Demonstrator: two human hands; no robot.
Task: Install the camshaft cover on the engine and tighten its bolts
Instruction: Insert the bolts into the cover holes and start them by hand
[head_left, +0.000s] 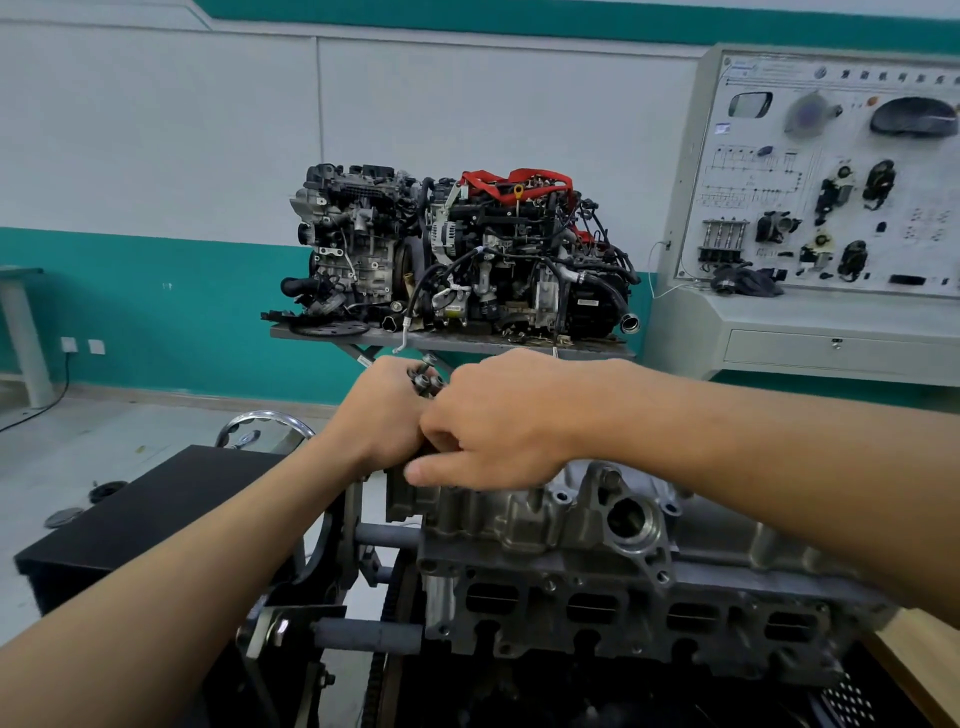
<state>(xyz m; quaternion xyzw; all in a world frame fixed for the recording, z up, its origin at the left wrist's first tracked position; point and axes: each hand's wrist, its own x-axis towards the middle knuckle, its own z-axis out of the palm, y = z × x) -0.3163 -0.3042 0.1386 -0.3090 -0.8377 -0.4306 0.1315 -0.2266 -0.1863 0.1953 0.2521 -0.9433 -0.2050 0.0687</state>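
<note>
Bolt-fitting stage, by my judgement: my left hand (384, 415) grips a cluster of dark steel flanged bolts (427, 379), heads up, fingers curled tight round their shanks. My right hand (498, 415) reaches across and touches the left, its fingers bent in toward the cluster. Their tips are hidden, so I cannot tell whether they pinch a bolt yet. Both hands hover just above the left end of the silver cast-aluminium camshaft cover (524, 514), which looks seated along the top of the grey metal engine (597, 571). My right thumb sits near the cover's left corner. Next move, I judge: draw one bolt free, lower it into an open hole along the cover's near edge, and start it by hand before any tool.
</note>
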